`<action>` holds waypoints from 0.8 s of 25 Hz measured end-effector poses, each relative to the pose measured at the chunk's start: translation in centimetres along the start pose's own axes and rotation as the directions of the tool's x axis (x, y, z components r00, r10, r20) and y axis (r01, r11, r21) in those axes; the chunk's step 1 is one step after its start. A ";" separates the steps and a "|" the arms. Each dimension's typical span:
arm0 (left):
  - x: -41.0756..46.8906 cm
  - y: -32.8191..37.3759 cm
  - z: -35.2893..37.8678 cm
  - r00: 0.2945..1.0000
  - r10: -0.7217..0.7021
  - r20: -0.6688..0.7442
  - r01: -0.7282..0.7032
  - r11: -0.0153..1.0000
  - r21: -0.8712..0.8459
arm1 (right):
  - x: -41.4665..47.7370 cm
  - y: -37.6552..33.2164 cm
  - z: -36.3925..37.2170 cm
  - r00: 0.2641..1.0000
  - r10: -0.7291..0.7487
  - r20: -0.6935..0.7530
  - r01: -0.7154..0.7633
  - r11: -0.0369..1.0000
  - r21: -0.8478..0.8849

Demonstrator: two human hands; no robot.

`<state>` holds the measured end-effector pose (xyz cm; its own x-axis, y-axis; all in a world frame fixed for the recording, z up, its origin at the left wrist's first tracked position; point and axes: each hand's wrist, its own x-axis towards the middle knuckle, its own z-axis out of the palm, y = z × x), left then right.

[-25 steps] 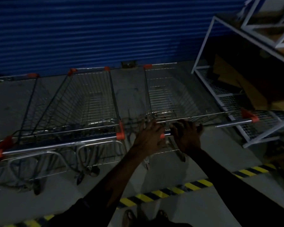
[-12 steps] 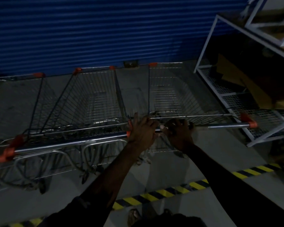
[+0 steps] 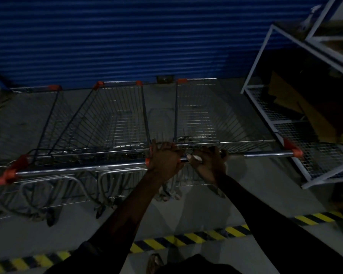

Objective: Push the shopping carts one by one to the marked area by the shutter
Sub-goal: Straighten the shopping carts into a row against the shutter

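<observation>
A wire shopping cart (image 3: 204, 117) with orange corner caps stands in front of me, its nose near the blue shutter (image 3: 127, 36). My left hand (image 3: 164, 159) and my right hand (image 3: 210, 161) both grip the left part of its chrome handle bar (image 3: 265, 154). To the left a second cart (image 3: 111, 119) is parked side by side with it, and a third cart (image 3: 48, 107) stands beyond that. A yellow-and-black floor stripe (image 3: 186, 239) runs behind the carts, under my arms.
A white metal rack (image 3: 297, 125) with mesh shelves and cardboard stands tilted at the right, close to the cart's handle end. The neighbouring cart's handle (image 3: 77, 169) almost touches my left hand. My feet (image 3: 154, 262) are at the stripe.
The cart has rolled forward toward the shutter and drawn level with the cart on the left. Both hands stayed on the handle.
</observation>
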<state>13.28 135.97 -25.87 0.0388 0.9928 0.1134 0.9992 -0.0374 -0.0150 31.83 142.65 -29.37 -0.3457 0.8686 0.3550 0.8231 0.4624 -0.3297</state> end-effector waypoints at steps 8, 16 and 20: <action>-1.4 -0.5 -1.2 0.999 0.030 0.015 -0.030 1.000 -0.001 | 0.8 0.6 -1.0 0.994 -0.041 0.098 0.040 0.999 0.021; -4.8 -3.9 -2.4 0.997 -0.075 0.031 0.081 0.930 -0.359 | 2.0 -1.1 -2.5 0.923 -0.022 0.385 0.006 0.999 0.043; -4.8 -4.3 -1.7 0.992 -0.126 0.019 0.124 0.926 -0.357 | 1.8 -1.6 -2.4 0.930 -0.061 0.361 0.057 0.998 0.022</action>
<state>8.82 131.18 -24.65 -0.0872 0.9916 0.0955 0.9337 0.0479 0.3550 31.01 143.02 -26.12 -0.5348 0.8443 0.0342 0.7921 0.5150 -0.3276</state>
